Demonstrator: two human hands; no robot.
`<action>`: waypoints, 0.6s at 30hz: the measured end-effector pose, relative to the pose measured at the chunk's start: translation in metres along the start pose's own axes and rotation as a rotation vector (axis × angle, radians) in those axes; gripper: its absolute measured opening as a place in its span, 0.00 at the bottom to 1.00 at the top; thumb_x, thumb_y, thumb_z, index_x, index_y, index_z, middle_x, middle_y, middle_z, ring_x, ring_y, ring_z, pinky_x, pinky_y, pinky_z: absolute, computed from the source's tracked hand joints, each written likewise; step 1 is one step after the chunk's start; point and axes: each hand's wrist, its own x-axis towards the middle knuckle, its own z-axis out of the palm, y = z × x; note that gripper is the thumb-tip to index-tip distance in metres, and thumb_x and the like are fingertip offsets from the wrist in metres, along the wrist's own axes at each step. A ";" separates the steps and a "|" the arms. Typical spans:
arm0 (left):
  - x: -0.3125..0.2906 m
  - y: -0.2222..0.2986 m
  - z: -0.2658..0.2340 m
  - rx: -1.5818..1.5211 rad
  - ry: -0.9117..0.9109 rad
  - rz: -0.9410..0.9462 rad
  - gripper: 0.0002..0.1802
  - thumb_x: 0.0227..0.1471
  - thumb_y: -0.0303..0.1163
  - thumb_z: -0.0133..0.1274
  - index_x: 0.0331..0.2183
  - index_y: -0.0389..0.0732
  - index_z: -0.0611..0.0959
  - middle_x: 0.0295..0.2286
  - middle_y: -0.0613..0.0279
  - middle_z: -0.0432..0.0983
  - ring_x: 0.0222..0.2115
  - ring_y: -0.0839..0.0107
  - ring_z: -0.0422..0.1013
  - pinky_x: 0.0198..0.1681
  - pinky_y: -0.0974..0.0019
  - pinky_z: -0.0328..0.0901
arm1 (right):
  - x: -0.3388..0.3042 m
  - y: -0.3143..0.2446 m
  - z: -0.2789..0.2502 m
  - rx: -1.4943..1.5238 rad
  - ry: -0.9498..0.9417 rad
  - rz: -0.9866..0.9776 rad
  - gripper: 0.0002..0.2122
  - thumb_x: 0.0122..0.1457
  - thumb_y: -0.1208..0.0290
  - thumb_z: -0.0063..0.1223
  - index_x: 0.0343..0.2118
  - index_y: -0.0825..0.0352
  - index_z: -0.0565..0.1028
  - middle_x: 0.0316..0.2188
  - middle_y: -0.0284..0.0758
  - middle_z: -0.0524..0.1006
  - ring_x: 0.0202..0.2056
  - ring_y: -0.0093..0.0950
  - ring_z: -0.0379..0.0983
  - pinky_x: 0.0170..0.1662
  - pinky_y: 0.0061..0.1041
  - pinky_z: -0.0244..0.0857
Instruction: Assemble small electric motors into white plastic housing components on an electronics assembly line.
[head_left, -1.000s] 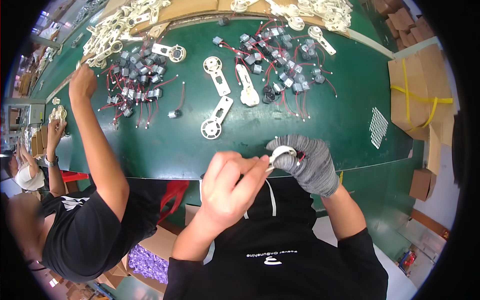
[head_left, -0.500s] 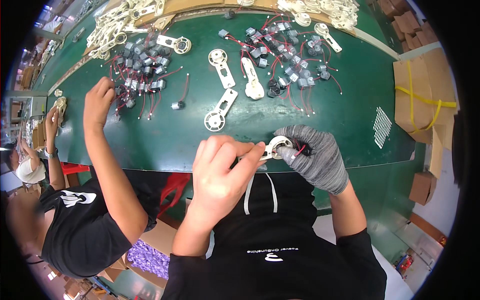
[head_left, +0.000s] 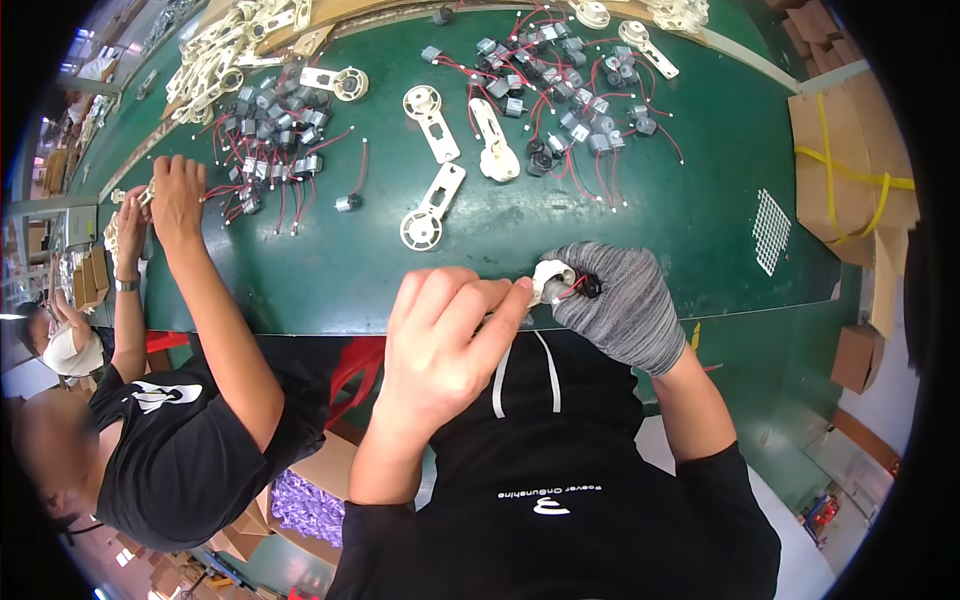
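Near the table's front edge, both my hands hold one cream plastic housing (head_left: 549,281) with a round end. My bare left hand (head_left: 446,345) pinches its narrow side between thumb and fingers. Around the round end closes my right hand (head_left: 622,305), in a grey knitted glove. A small motor (head_left: 590,286) with a black end and red wires shows at the gloved fingers; whether it sits inside the housing I cannot tell. Beyond my hands lie similar cream housings, one with a spoked ring (head_left: 421,230), one with its round end farther away (head_left: 423,102), and one turned over (head_left: 498,161).
Piles of small motors with red wires lie at the far right (head_left: 577,92) and far left (head_left: 262,130) of the green table (head_left: 640,240). A white mesh piece (head_left: 770,232) lies at right, near a cardboard box (head_left: 850,170). A co-worker's hands (head_left: 180,198) work at left.
The housing between my hands has tilted, so its round end now shows more edge-on. The co-worker's raised hand has moved left to meet the other hand. My view has shifted slightly.
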 end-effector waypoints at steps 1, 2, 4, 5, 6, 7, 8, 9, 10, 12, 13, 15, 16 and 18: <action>0.000 0.001 0.000 -0.007 -0.011 0.001 0.18 0.38 0.25 0.67 0.38 0.38 0.90 0.34 0.68 0.79 0.35 0.67 0.74 0.37 0.62 0.67 | -0.001 -0.001 0.000 -0.046 0.002 0.012 0.12 0.56 0.67 0.67 0.40 0.68 0.84 0.28 0.41 0.82 0.26 0.35 0.79 0.33 0.31 0.74; 0.000 0.001 0.001 -0.006 -0.014 0.004 0.18 0.38 0.25 0.67 0.38 0.38 0.90 0.34 0.68 0.79 0.35 0.67 0.74 0.37 0.62 0.67 | -0.001 -0.001 0.000 -0.091 0.005 0.024 0.13 0.55 0.69 0.66 0.42 0.68 0.84 0.29 0.39 0.83 0.27 0.30 0.79 0.35 0.28 0.75; 0.000 0.000 0.004 -0.027 -0.008 -0.024 0.20 0.37 0.25 0.70 0.38 0.38 0.90 0.33 0.68 0.78 0.34 0.67 0.73 0.36 0.62 0.66 | -0.004 0.000 0.002 -0.076 0.020 0.024 0.13 0.57 0.67 0.67 0.41 0.69 0.83 0.29 0.42 0.83 0.28 0.36 0.81 0.35 0.32 0.75; 0.002 0.000 0.003 -0.027 -0.012 -0.018 0.20 0.37 0.25 0.70 0.38 0.38 0.90 0.33 0.68 0.78 0.34 0.67 0.73 0.36 0.62 0.66 | -0.005 0.001 0.004 -0.064 0.032 0.024 0.14 0.59 0.64 0.67 0.41 0.71 0.82 0.30 0.44 0.83 0.30 0.42 0.82 0.35 0.35 0.76; 0.004 -0.001 0.002 -0.055 -0.029 -0.063 0.21 0.36 0.25 0.71 0.38 0.38 0.90 0.32 0.68 0.78 0.33 0.67 0.73 0.35 0.61 0.66 | -0.004 0.004 0.003 -0.060 0.038 0.025 0.14 0.59 0.64 0.67 0.41 0.71 0.82 0.30 0.44 0.83 0.30 0.42 0.82 0.35 0.35 0.76; 0.005 0.000 0.001 -0.082 -0.047 -0.110 0.22 0.34 0.25 0.73 0.38 0.38 0.90 0.31 0.69 0.78 0.33 0.66 0.72 0.35 0.61 0.65 | -0.003 0.008 0.002 -0.022 0.049 -0.038 0.15 0.59 0.64 0.67 0.41 0.71 0.82 0.30 0.44 0.83 0.30 0.42 0.82 0.35 0.35 0.76; 0.006 0.000 0.001 -0.080 -0.051 -0.106 0.22 0.34 0.25 0.73 0.38 0.38 0.90 0.31 0.69 0.78 0.33 0.66 0.72 0.35 0.61 0.65 | -0.003 0.011 -0.001 0.016 0.060 -0.103 0.15 0.59 0.64 0.67 0.42 0.72 0.81 0.31 0.43 0.84 0.31 0.43 0.82 0.36 0.35 0.76; 0.006 -0.001 0.002 -0.121 -0.046 -0.139 0.21 0.34 0.24 0.73 0.37 0.40 0.90 0.30 0.68 0.78 0.31 0.65 0.71 0.34 0.61 0.65 | -0.006 0.012 -0.003 -0.011 0.031 -0.098 0.14 0.60 0.65 0.66 0.41 0.71 0.82 0.31 0.44 0.83 0.31 0.44 0.82 0.36 0.36 0.76; 0.006 0.000 0.002 -0.160 -0.041 -0.174 0.21 0.33 0.23 0.74 0.37 0.41 0.91 0.29 0.68 0.79 0.30 0.64 0.71 0.34 0.60 0.65 | -0.006 0.011 -0.005 -0.006 0.034 -0.101 0.14 0.60 0.65 0.66 0.41 0.71 0.82 0.31 0.44 0.83 0.31 0.44 0.82 0.36 0.36 0.76; 0.009 0.003 0.001 -0.139 -0.047 -0.158 0.21 0.33 0.23 0.74 0.36 0.40 0.91 0.29 0.67 0.78 0.30 0.63 0.71 0.33 0.60 0.65 | -0.003 0.008 -0.008 -0.102 -0.054 -0.062 0.13 0.56 0.71 0.66 0.44 0.67 0.83 0.30 0.41 0.82 0.29 0.36 0.80 0.35 0.33 0.74; 0.011 0.003 -0.001 -0.113 -0.046 -0.142 0.21 0.34 0.23 0.74 0.36 0.40 0.90 0.29 0.67 0.78 0.30 0.63 0.71 0.33 0.60 0.65 | -0.002 0.010 -0.007 -0.092 -0.051 -0.081 0.13 0.56 0.71 0.66 0.44 0.67 0.83 0.30 0.41 0.82 0.29 0.36 0.80 0.35 0.33 0.74; 0.003 0.005 0.006 -0.128 -0.038 -0.082 0.19 0.35 0.23 0.73 0.36 0.38 0.90 0.29 0.67 0.79 0.31 0.64 0.73 0.33 0.60 0.66 | -0.007 0.015 -0.004 -0.129 -0.021 -0.102 0.13 0.55 0.71 0.65 0.43 0.66 0.83 0.29 0.41 0.81 0.27 0.38 0.79 0.33 0.34 0.73; 0.008 0.008 0.007 -0.143 -0.070 -0.081 0.18 0.36 0.23 0.73 0.35 0.39 0.90 0.29 0.67 0.78 0.31 0.64 0.73 0.33 0.60 0.66 | -0.007 0.017 -0.001 -0.078 0.049 -0.082 0.09 0.57 0.67 0.65 0.39 0.64 0.83 0.27 0.43 0.81 0.28 0.45 0.79 0.32 0.38 0.73; 0.010 0.010 0.004 -0.188 -0.097 -0.101 0.20 0.36 0.24 0.73 0.38 0.39 0.90 0.29 0.67 0.77 0.32 0.64 0.73 0.35 0.60 0.67 | -0.008 0.015 -0.008 -0.052 0.007 -0.060 0.09 0.56 0.68 0.65 0.39 0.65 0.83 0.27 0.43 0.81 0.27 0.44 0.79 0.32 0.37 0.73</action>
